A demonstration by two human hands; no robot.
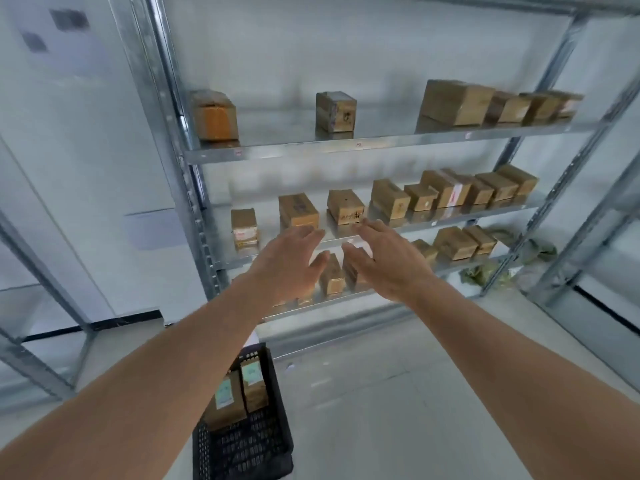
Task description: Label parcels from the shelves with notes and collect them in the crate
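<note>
Both my hands are out in front of the shelving, left hand (291, 263) and right hand (388, 261) with fingers spread nearly straight, holding nothing, palms facing each other just in front of the middle shelf (450, 221). Brown cardboard parcels (346, 206) stand in rows on three shelves, the closest just beyond my fingertips; image is blurred. Black crate (242, 452) sits on the floor near me, below my left forearm, with two labelled parcels (242, 389) inside.
</note>
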